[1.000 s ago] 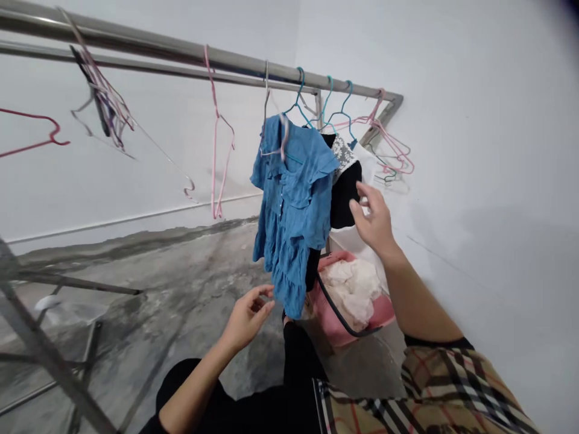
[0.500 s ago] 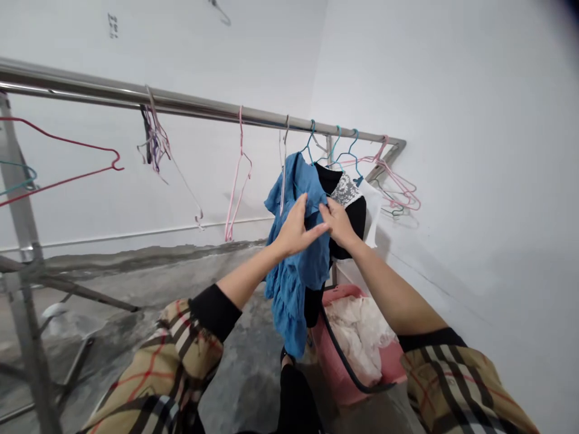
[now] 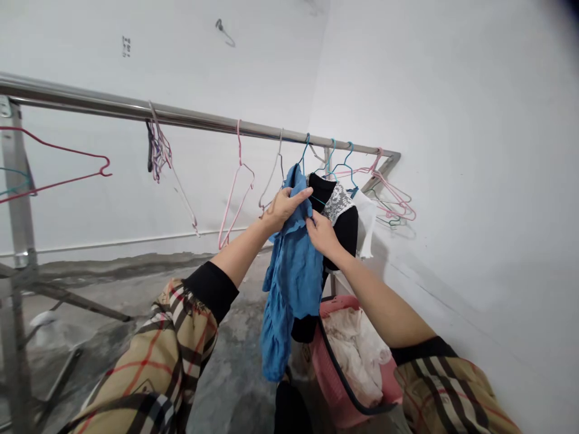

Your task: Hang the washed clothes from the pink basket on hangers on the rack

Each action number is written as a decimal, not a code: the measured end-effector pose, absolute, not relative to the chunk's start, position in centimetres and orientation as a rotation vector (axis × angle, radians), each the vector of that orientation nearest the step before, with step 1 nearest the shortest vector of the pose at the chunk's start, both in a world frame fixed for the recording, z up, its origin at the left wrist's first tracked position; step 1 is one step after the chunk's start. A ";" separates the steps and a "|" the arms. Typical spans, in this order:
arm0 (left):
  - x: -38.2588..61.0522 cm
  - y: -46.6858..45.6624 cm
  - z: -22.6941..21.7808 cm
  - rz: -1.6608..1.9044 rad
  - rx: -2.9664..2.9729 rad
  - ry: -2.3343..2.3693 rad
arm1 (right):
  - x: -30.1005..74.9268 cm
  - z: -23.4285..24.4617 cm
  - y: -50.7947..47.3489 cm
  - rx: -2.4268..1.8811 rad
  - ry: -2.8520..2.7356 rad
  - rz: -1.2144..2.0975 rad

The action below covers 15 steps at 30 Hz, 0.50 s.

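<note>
A blue garment (image 3: 298, 271) with gathered folds hangs from a teal wire hanger (image 3: 306, 150) on the metal rail. At its upper left edge, my left hand (image 3: 287, 208) is closed on the cloth, thumb pointing right. My right hand (image 3: 322, 235) pinches the garment's right edge, slightly lower. Directly behind it hangs a black top (image 3: 346, 232) with a white lace collar (image 3: 340, 203), partly hidden by the blue cloth. Past that is a white garment (image 3: 367, 217) on another blue hanger (image 3: 348, 160).
The rail (image 3: 199, 117) runs across to the right-hand wall. Pink hangers (image 3: 239, 175), a grey hanger (image 3: 272, 175) and a red hanger (image 3: 54, 150) hang along it. Below right, a pink basket (image 3: 332, 374) holds whitish cloth (image 3: 357, 349). A metal leg (image 3: 22, 211) stands at left.
My left hand has gone from spread fingers to gripping the cloth, pulling the garment's left side inward. My right hand has moved slightly lower on its edge. The view has tilted up a little.
</note>
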<state>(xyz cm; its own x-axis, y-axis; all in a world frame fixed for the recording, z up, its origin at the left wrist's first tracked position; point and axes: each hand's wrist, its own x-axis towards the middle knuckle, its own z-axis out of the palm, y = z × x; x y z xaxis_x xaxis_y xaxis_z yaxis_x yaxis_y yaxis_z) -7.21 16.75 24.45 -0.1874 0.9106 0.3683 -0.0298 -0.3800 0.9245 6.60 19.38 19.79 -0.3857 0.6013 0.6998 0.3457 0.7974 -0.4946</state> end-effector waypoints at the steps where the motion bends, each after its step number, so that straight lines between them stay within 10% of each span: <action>1: -7.1 16.6 24.6 1.666 1.370 1.067 | 6.4 19.7 19.4 -0.711 -2.010 0.335; 15: -5.5 12.9 22.8 1.183 2.553 1.976 | 5.4 17.0 19.7 -0.488 -1.938 0.798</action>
